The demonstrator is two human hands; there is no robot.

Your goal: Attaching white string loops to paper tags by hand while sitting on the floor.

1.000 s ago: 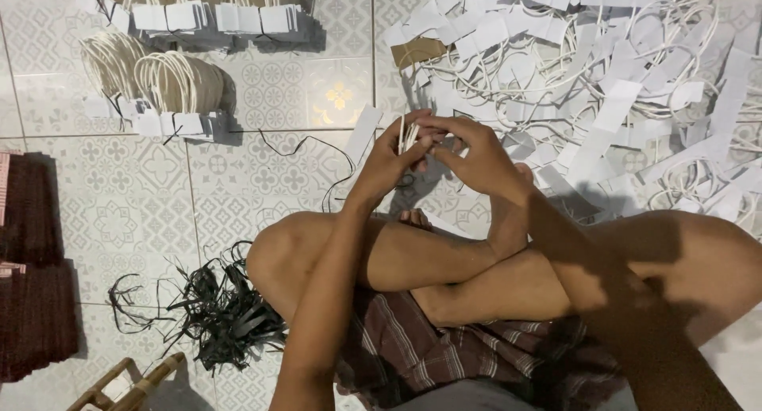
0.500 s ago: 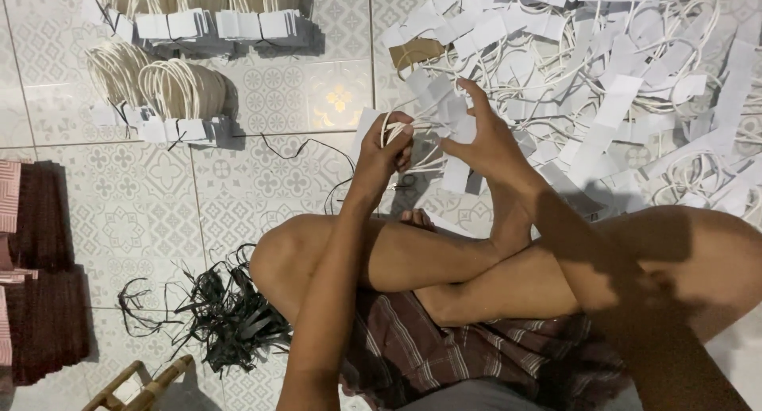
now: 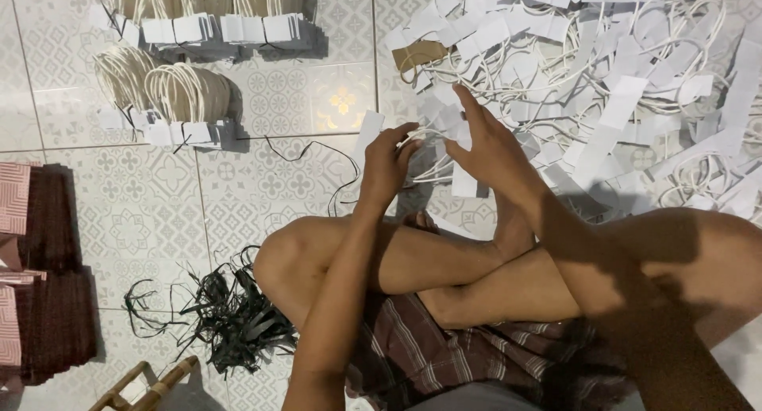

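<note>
The person's arms were bare from the top of the frame to the wrists, with no sleeves, watch or bracelet on either, and no rings showed on the left hand (image 3: 386,167) or the right hand (image 3: 490,151). The legs and feet were bare too, without socks or shoes. About the lap the person wore a dark maroon-brown cloth (image 3: 444,355) crossed by thin pale stripes in a check pattern, gathered in loose folds.

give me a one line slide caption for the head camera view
Seated cross-legged on a tiled floor, the left hand grips a stack of white corded tags while the right hand reaches into a loose pile.
</note>
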